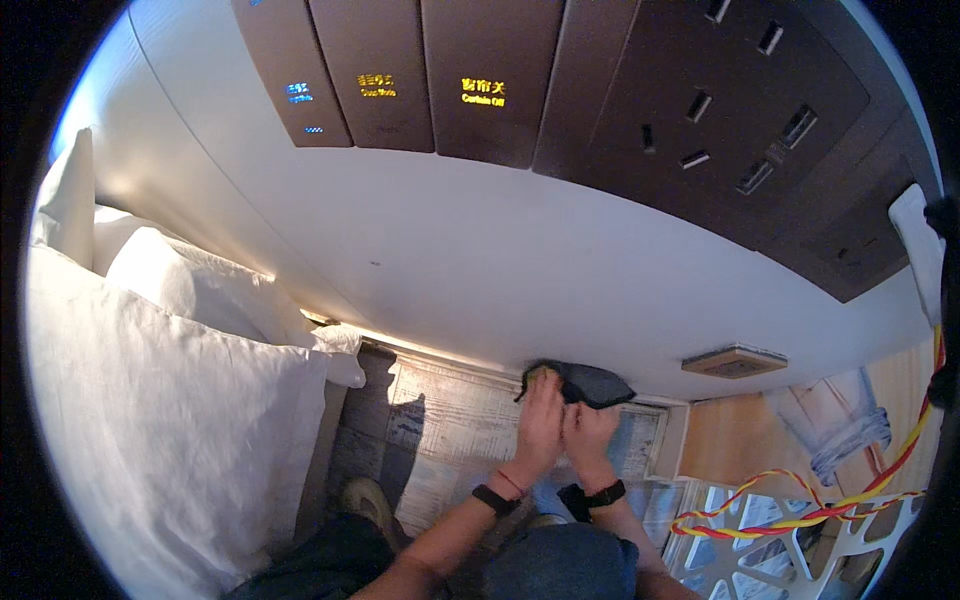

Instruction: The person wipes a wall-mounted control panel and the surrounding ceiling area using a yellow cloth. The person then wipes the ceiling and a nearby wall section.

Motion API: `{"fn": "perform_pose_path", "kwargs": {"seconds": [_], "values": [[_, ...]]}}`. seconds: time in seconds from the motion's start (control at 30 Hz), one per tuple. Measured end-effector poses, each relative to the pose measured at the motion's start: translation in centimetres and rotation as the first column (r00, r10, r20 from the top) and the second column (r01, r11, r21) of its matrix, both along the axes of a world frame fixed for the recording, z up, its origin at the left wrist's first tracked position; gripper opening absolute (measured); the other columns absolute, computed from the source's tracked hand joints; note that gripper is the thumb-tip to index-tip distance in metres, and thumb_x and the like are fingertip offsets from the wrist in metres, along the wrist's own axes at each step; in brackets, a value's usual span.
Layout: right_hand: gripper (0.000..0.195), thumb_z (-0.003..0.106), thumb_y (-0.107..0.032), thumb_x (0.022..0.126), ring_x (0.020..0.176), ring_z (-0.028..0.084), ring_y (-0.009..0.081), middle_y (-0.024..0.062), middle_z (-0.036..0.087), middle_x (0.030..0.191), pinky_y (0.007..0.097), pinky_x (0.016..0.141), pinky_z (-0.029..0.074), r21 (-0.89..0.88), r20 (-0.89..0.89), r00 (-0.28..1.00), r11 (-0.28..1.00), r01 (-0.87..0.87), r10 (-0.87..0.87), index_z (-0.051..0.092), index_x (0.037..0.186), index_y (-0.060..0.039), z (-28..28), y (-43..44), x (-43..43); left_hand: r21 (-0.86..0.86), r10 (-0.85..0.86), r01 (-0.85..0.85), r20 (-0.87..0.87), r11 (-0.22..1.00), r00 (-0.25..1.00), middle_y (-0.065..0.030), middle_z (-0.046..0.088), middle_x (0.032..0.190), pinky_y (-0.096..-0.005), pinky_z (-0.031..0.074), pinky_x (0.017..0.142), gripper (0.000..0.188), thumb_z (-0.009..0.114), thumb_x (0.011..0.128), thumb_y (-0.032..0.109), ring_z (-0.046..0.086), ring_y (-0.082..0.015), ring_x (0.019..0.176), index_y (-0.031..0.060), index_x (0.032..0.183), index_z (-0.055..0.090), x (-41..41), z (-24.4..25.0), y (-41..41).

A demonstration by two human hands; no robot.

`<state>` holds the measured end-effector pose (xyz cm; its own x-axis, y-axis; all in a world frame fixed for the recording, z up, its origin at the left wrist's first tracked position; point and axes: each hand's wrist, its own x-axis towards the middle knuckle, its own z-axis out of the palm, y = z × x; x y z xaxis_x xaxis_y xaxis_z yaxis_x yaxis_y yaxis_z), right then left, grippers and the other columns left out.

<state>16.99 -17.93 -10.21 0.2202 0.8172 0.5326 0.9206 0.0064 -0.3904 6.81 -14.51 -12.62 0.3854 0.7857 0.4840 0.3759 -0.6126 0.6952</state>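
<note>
A dark grey cloth item (600,385), perhaps a small pouch or a folded garment, lies against the foot of the white wall. My left hand (541,420) holds its left end, fingers pointing up and partly over the dark fabric. Close beside it, my right hand (590,429) grips the lower edge of the same fabric with bent fingers. Both wrists wear black bands, and the left one has a thin red cord too. What the fingertips hold inside the cloth is hidden.
On the left is a bed with a white sheet (172,405) and pillows. Dark switch and socket panels (487,127) sit on the wall above. A square wall fitting (735,361), a red and yellow twisted cable (810,517) and a white openwork panel (772,559) are at right.
</note>
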Motion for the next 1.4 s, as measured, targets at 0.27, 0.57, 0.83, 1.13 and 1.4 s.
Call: {"fn": "perform_pose_path", "kwargs": {"seconds": [0.27, 0.57, 0.83, 1.13, 1.4], "values": [[0.029, 0.063, -0.007, 0.085, 0.107, 0.055, 0.0405, 0.0177, 0.062, 0.113, 0.0508, 0.095, 0.042, 0.229, -0.12, 0.984, 0.961, 0.154, -0.129, 0.063, 0.113, -0.0035, 6.9, 1.6, -0.7, 0.044, 0.054, -0.057, 0.066, 0.997, 0.996, -0.041, 0.033, 0.139, -0.0654, 0.022, 0.111, 0.047, 0.057, 0.088, 0.008, 0.029, -0.0594, 0.132, -0.0159, 0.127, 0.044, 0.8, 5.0, 1.7], [0.039, 0.068, -0.004, 0.081, 0.087, 0.056, 0.0283, 0.0127, 0.06, 0.096, 0.0394, 0.077, 0.045, 0.458, -0.173, 0.984, 0.881, 0.12, -0.044, 0.06, 0.119, -0.0045, 9.1, 2.3, -1.8, 0.293, 0.181, -0.173, -0.002, 0.94, 0.983, -0.0359, 0.041, 0.118, -0.0816, 0.013, 0.098, 0.046, 0.072, 0.074, 0.025, 0.021, -0.0715, 0.124, -0.0048, 0.105, 0.056, -0.9, 12.2, 7.3], [0.031, 0.064, -0.001, 0.085, 0.08, 0.057, 0.0192, 0.0109, 0.055, 0.1, 0.0288, 0.063, 0.048, 0.218, -0.355, 0.933, 0.966, 0.139, -0.055, 0.057, 0.116, -0.0032, 8.4, 1.0, -0.4, 0.104, 0.198, -0.209, 0.106, 0.972, 0.975, -0.0375, 0.034, 0.135, -0.0829, 0.007, 0.1, 0.07, 0.074, 0.075, 0.04, 0.006, -0.0707, 0.132, 0.0019, 0.128, 0.05, -1.5, 7.7, 6.3], [0.035, 0.061, -0.006, 0.09, 0.123, 0.043, 0.0454, 0.0281, 0.035, 0.143, 0.0569, 0.107, 0.033, 0.417, 0.169, 0.977, 0.908, 0.046, -0.127, 0.057, 0.124, -0.007, 14.3, 4.8, -1.3, 0.526, 0.364, -0.394, 0.165, 0.753, 0.916, -0.0312, 0.017, 0.154, -0.08, -0.001, 0.104, 0.037, 0.069, 0.077, 0.05, -0.012, -0.063, 0.138, 0.0219, 0.101, 0.069, 0.0, 17.3, 9.9], [0.022, 0.062, -0.016, 0.081, 0.102, 0.052, 0.0404, 0.0203, 0.055, 0.119, 0.053, 0.083, 0.039, 0.221, 0.279, 0.954, 0.974, 0.042, -0.104, 0.066, 0.101, -0.0067, 4.8, 3.2, -1.0, 0.263, 0.324, -0.327, 0.057, 0.908, 0.944, -0.0324, 0.036, 0.125, -0.0847, 0.004, 0.099, 0.024, 0.068, 0.075, 0.038, 0.006, -0.0681, 0.134, 0.0171, 0.086, 0.066, 0.0, 5.7, 7.7]]}}
